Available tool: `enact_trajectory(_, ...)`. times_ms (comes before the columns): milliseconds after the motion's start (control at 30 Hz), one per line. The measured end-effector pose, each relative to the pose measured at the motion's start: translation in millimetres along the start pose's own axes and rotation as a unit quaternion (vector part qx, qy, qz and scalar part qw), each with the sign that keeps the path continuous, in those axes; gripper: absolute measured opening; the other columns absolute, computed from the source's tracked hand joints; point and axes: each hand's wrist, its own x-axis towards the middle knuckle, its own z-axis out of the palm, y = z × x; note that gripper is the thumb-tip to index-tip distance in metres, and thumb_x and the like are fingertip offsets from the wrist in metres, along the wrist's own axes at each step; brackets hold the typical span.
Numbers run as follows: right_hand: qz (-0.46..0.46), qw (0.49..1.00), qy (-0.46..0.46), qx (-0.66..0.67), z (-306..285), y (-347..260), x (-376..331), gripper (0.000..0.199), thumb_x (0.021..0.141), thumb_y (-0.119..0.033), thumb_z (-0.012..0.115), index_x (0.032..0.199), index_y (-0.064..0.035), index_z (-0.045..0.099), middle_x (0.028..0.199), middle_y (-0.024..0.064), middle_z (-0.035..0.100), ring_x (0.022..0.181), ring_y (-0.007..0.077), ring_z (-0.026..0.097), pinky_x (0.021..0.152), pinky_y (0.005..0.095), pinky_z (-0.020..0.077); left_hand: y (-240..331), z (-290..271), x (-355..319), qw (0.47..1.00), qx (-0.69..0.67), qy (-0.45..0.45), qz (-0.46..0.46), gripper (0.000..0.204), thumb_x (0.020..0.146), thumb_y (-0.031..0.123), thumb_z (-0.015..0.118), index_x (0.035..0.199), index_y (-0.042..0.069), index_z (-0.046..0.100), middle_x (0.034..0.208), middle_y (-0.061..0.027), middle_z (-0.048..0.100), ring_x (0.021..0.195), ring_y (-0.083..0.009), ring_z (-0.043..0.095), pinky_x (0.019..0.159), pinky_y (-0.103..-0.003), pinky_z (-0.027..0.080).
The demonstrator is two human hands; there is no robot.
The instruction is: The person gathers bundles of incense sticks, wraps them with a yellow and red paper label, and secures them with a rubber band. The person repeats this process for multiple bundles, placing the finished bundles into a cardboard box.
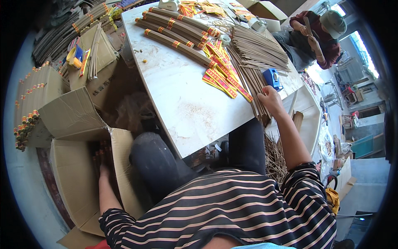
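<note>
My left hand [103, 169] reaches down into an open cardboard box [74, 182] beside my left knee. Dark bundles with red bands [103, 151] stand in the box's shadow at its fingertips, and the fingers are too dim to read. My right hand [270, 99] is closed, resting at the table's right side by the ends of long thin brown sticks [248, 89]. Whatever its curled fingers hold is hidden. Just beyond it sits a blue tape dispenser [272, 78]. Red and yellow paper labels [224, 79] lie in a loose pile left of the sticks.
Several banded stick bundles [178, 43] lie across the white table [182, 112]. More bundles are stacked at the far left [29, 120]. Loose sticks [273, 157] stand below the table by my right leg. Across the table a person in a hat [319, 37] handles sticks.
</note>
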Motion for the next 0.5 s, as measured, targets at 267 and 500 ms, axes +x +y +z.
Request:
enact_trajectory(267, 0.047, 0.979, -0.041, -0.194, -4.4, -17.9, -1.2, 0.062, 0.069, -0.046, 0.070, 0.102, 0.0028, 0.051, 0.107, 0.0232, 0.056, 0.103, 0.0351, 0.052, 0.087, 0.0393, 0.0418, 126.3, -38.2, -35.2, 0.990, -0.106, 0.070, -0.062, 0.033, 0.089, 0.017, 0.050, 0.115, -0.003, 0.051, 0.098, -0.0127, 0.060, 0.089, -0.0240, 0.055, 0.073, -0.034, 0.046)
enact_trajectory(500, 0.045, 0.978, -0.086, -0.185, -9.3, -10.9, 12.5, 0.061, 0.064, -0.039, 0.074, 0.101, 0.0047, 0.053, 0.102, 0.0241, 0.058, 0.100, 0.0360, 0.055, 0.086, 0.0381, 0.0451, 265.4, -95.2, -91.6, 0.928, -0.349, 0.127, 0.008, 0.030, 0.087, 0.013, 0.054, 0.115, 0.002, 0.050, 0.089, -0.0043, 0.057, 0.074, -0.0123, 0.056, 0.070, -0.025, 0.047)
